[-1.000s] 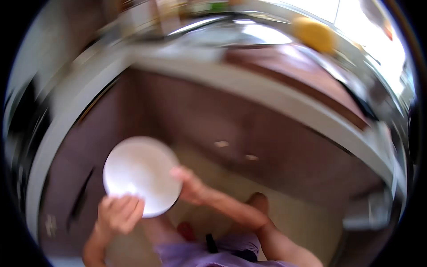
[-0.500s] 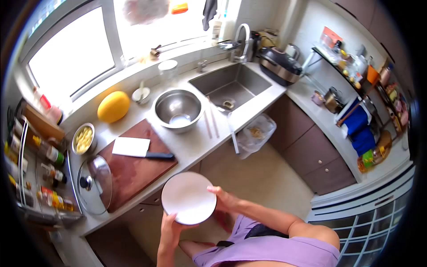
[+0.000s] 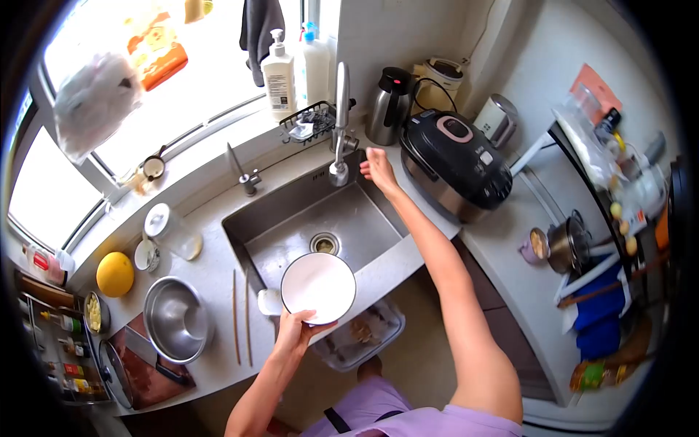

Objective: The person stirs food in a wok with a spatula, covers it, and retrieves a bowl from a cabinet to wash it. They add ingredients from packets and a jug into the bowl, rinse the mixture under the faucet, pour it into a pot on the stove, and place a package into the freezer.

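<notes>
A white bowl with a thin dark rim (image 3: 318, 284) is gripped at its lower edge by my left hand (image 3: 297, 331), over the front edge of the sink (image 3: 266, 233). Its inside faces up and looks bare. My right hand (image 3: 378, 172) is stretched out at the sink's back right, just beside the faucet (image 3: 342, 109). Its fingers are partly apart and nothing shows in them; a small gap separates them from the spout. The drain (image 3: 325, 243) lies behind the bowl.
Right of the sink stands a black rice cooker (image 3: 459, 156), with a thermos (image 3: 388, 105) behind. To the left are chopsticks (image 3: 235, 317), a steel bowl (image 3: 171, 320), a glass jar (image 3: 175, 233) and a knife (image 3: 149, 349) on a cutting board (image 3: 142, 386). A plastic bin (image 3: 371, 335) hangs below the counter.
The view has swung right to the sink. The bowl, held in both hands before, is now in my left hand alone near the sink. My right hand has let go and reached toward the faucet.
</notes>
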`<state>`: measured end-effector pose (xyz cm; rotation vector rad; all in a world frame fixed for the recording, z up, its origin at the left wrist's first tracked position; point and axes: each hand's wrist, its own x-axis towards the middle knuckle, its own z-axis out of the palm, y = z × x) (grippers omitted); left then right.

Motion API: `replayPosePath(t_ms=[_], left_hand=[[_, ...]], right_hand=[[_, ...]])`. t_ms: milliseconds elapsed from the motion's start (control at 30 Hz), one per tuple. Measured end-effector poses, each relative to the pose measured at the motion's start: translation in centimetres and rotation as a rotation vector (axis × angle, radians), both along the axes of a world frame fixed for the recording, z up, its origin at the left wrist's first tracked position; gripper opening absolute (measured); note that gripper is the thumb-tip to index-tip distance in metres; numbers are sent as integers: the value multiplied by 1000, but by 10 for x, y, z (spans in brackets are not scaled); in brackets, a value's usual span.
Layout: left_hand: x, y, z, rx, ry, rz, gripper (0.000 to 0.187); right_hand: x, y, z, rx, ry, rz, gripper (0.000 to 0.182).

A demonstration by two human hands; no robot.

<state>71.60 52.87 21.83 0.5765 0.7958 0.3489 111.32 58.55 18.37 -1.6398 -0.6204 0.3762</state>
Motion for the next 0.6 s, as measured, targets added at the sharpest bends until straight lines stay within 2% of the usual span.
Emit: replayPosePath(t_ms=[133,200,233,267,300,400,467,600], left_hand=[[92,38,-41,-20,94,-2,52],[131,55,-66,-63,90,60,50],[144,65,-91,-61,61,44,59],[156,73,-105,-64,26,33,60],[168,78,-110,-36,27,26,62],[192,87,-111,10,18,53,69],[199,93,-122,12,-3,38,71],[208,97,-109,65,19,24,75]], right_hand=[[82,92,-22,-137,-36,28,56],[110,119,-40,-402,-100,189,49],[113,121,-45,-361,-95,200,46],[116,121,-49,-381,-83,221,46],[118,122,-51,-321,-177,210,43],[110,112,-55,-286,-327,211,38],[112,111,-67,-218,-281,223,38],[105,105,-59,-178,-208,211,45]])
